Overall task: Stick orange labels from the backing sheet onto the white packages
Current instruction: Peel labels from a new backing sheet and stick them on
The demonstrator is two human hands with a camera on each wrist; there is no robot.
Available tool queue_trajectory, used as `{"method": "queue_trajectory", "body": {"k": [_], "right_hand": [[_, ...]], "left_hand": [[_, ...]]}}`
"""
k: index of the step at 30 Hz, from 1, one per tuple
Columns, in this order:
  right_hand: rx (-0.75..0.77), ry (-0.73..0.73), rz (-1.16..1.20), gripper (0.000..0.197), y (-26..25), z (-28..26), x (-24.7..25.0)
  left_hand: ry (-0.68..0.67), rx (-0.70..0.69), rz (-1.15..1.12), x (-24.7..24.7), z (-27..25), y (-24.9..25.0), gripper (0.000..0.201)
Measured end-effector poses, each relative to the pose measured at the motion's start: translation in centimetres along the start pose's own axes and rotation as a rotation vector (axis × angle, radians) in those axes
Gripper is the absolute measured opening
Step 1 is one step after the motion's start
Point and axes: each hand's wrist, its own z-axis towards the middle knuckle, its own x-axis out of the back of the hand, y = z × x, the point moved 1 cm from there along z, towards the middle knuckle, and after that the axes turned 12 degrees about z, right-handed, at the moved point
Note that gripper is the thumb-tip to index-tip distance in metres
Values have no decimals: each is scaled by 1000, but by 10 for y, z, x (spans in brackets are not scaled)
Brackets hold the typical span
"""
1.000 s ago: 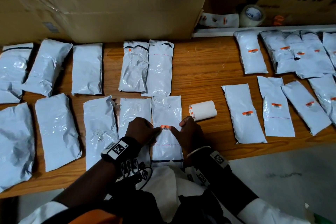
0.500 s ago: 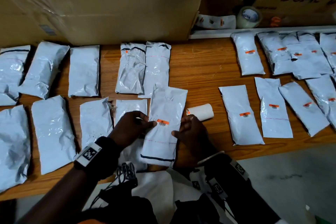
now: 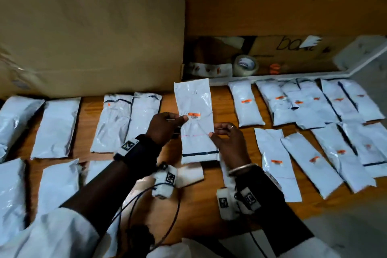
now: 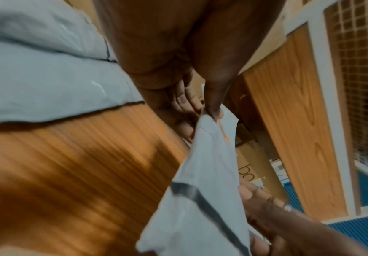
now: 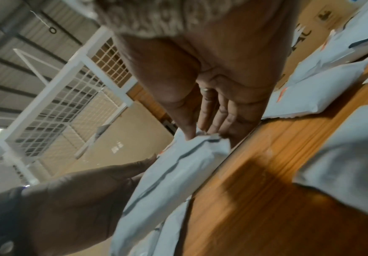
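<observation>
White sleeves (image 3: 54,234), black wristbands (image 3: 136,153) with tags, silver bangle (image 3: 243,168)

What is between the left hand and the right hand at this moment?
In the head view, the labelled white package lies between them: the left hand pinches its left edge, the right hand holds its right edge.

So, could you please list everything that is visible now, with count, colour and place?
held package: one, white, lifted over the table centre, orange label on it
unlabelled packages: several, white, on the table's left part
labelled packages: many, white with orange labels, on the table's right part
table: one, brown wood
cardboard box: one, brown, behind the left packages
tape roll: one, clear, on the shelf behind
label roll: one, white, on the table under the held package
left hand: pinches the held package's left edge
right hand: grips its right edge, thumb on top, fingers beneath
</observation>
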Motion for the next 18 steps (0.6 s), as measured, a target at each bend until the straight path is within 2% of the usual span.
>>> {"method": "queue_trajectory", "body": {"k": [2,5,8,13,18], "right_hand": [[1,66,-3,23,11,29,11],[19,132,-26,21,23,66,26],[-37,129,-10,19,32,98,32],[-83,102,-111,18,48,131,29],[-52,16,-264,31,54,139,29]], "left_hand": [[-19,8,-8,-26,19,5,15],[-65,78,-90,-55,43,8,40],[-39,137,-87,-70,65,10,48],[61,190,1,-80,104,2,44],[45,171,100,-84,121,-13,27]]}}
